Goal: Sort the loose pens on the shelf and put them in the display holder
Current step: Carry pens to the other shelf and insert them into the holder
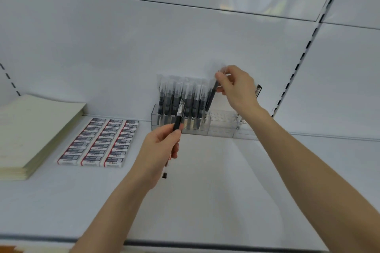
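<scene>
A clear plastic display holder (221, 127) stands at the back of the white shelf. Its left part is packed with several upright black pens in clear sleeves (181, 98); its right part shows bare holes. My right hand (236, 88) pinches the top of a wrapped black pen (210, 98), tilted, with its lower end at the holder just right of the standing pens. My left hand (162, 150) is closed around another black pen (177, 123) in front of the holder; that pen's lower end sticks out below my palm.
A block of boxed erasers (98, 141) lies left of the holder. A stack of pale notebooks (26, 133) sits at the far left. A slotted upright (302, 55) runs up the back panel on the right. The shelf's front edge (185, 244) is close to me.
</scene>
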A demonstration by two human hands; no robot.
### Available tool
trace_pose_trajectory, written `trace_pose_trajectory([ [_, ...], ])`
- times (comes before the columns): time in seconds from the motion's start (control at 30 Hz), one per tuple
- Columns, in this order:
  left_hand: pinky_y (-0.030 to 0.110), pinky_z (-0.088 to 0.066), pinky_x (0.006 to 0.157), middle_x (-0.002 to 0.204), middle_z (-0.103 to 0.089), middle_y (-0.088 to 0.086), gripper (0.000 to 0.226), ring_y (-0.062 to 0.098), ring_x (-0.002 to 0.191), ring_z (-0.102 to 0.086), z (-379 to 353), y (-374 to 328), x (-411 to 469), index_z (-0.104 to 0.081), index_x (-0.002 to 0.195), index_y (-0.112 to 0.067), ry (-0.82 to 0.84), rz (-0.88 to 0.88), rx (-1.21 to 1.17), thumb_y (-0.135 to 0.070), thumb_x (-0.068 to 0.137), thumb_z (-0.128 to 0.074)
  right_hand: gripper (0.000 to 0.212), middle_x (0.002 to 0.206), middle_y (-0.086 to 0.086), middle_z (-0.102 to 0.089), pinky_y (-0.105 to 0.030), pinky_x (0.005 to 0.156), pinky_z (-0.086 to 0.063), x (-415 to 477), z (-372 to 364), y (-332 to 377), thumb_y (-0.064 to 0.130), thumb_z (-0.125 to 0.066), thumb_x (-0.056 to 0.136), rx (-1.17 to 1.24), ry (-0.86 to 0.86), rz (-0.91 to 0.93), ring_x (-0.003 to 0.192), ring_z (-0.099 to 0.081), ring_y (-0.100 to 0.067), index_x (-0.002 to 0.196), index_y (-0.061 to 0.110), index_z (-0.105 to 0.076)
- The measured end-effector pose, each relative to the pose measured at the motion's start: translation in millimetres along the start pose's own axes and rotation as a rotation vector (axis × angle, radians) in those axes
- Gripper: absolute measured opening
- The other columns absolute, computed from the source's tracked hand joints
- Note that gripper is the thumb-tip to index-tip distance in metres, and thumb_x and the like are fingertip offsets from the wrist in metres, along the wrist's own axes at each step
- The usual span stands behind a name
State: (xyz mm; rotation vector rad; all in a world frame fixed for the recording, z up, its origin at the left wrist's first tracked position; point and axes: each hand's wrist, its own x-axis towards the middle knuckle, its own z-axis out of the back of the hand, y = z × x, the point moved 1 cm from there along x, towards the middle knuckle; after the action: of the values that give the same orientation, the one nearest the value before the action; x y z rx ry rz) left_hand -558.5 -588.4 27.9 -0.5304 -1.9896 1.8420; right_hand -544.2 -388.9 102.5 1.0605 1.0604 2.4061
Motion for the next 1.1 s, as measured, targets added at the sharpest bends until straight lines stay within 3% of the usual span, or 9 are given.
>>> trace_pose_trajectory([
  [0.1, 0.029, -0.032, 0.054, 0.055, -0.051, -0.003, 0.014, 0.013, 0.052, -0.044, 1, 1, 0, -0.065, 0.093, -0.006, -0.003, -0.037, -0.020, -0.010, 0.092, -0.052, 0.012, 0.084, -0.008, -0.063, -0.034, 0.074, -0.054, 2, -4, 0, 0.017, -0.050, 0.094, -0.090, 0.114, -0.018, 0.066, -0.064, -0.018, 0.090, 0.009, -0.057],
  [0.27, 0.017, -0.042, 0.046, 0.068, -0.059, 0.005, 0.009, 0.007, 0.050, -0.052, -3, -3, -2, -0.057, 0.098, -0.005, -0.013, -0.041, -0.145, -0.004, 0.092, -0.051, 0.021, 0.082, -0.014, -0.070, -0.043, 0.080, -0.054, -9, -19, -18, 0.024, -0.055, 0.092, -0.192, 0.212, -0.131, 0.077, -0.068, -0.026, 0.088, 0.004, -0.062],
  [0.37, 0.017, -0.044, 0.046, 0.069, -0.063, 0.005, 0.008, 0.006, 0.050, -0.055, -8, -7, -3, -0.057, 0.095, -0.006, 0.002, -0.061, -0.145, -0.005, 0.092, -0.050, 0.027, 0.081, -0.007, -0.069, -0.034, 0.077, -0.053, -21, -9, -17, 0.033, -0.061, 0.088, -0.136, 0.147, -0.176, 0.077, -0.067, -0.019, 0.100, 0.009, -0.063],
  [0.5, 0.016, -0.047, 0.048, 0.071, -0.064, 0.005, 0.007, 0.004, 0.051, -0.058, -27, -12, -3, -0.057, 0.091, -0.009, 0.072, -0.080, -0.091, -0.007, 0.092, -0.050, 0.017, 0.079, 0.001, -0.072, -0.026, 0.071, -0.054, -58, 15, -4, 0.030, -0.057, 0.090, 0.232, 0.112, -0.231, 0.072, -0.069, -0.010, 0.083, 0.016, -0.066],
  [0.63, 0.018, -0.051, 0.055, 0.076, -0.065, 0.005, 0.006, 0.004, 0.058, -0.062, -58, -16, -4, -0.057, 0.093, -0.009, 0.207, -0.096, 0.011, -0.006, 0.092, -0.052, 0.008, 0.078, 0.004, -0.070, -0.018, 0.072, -0.053, -86, 34, 2, 0.019, -0.063, 0.086, 0.262, 0.184, -0.151, 0.075, -0.067, -0.005, 0.079, 0.023, -0.064],
  [0.73, 0.018, -0.049, 0.076, 0.101, -0.067, 0.003, 0.016, 0.010, 0.088, -0.063, -71, -12, -2, -0.059, 0.107, -0.012, 0.242, -0.177, 0.303, -0.012, 0.091, -0.054, 0.010, 0.065, 0.005, -0.070, -0.019, 0.063, -0.053, -85, 58, -7, 0.011, -0.064, 0.084, 0.359, 0.069, -0.233, 0.064, -0.068, -0.006, 0.078, 0.017, -0.060],
  [0.87, 0.019, -0.024, 0.103, 0.142, -0.042, -0.002, 0.045, 0.014, 0.130, -0.037, -67, 11, -3, -0.041, 0.137, -0.017, 0.327, -0.364, 1.014, -0.036, 0.095, -0.044, 0.009, 0.072, 0.000, -0.067, -0.030, 0.067, -0.055, -71, 94, -29, 0.015, -0.063, 0.086, 0.282, -0.276, -0.263, 0.061, -0.068, -0.012, 0.085, 0.018, -0.055],
  [1.0, 0.043, -0.012, 0.114, 0.154, -0.020, 0.002, 0.051, 0.021, 0.143, -0.010, -57, 35, -1, -0.030, 0.142, -0.024, 0.430, -0.241, 1.324, -0.047, 0.096, -0.032, 0.011, 0.077, 0.002, -0.064, -0.042, 0.081, -0.054, -52, 103, -45, 0.021, -0.061, 0.086, 0.157, -0.415, -0.221, 0.071, -0.067, -0.018, 0.089, 0.025, -0.051],
  [1.1, 0.047, -0.009, 0.114, 0.154, -0.018, 0.002, 0.054, 0.023, 0.144, -0.007, -55, 43, -1, -0.032, 0.139, -0.027, 0.449, -0.206, 1.354, -0.055, 0.093, -0.024, 0.010, 0.077, 0.003, -0.063, -0.034, 0.075, -0.052, -38, 95, -48, 0.020, -0.058, 0.088, 0.102, -0.387, -0.191, 0.066, -0.065, -0.008, 0.095, 0.020, -0.051],
])
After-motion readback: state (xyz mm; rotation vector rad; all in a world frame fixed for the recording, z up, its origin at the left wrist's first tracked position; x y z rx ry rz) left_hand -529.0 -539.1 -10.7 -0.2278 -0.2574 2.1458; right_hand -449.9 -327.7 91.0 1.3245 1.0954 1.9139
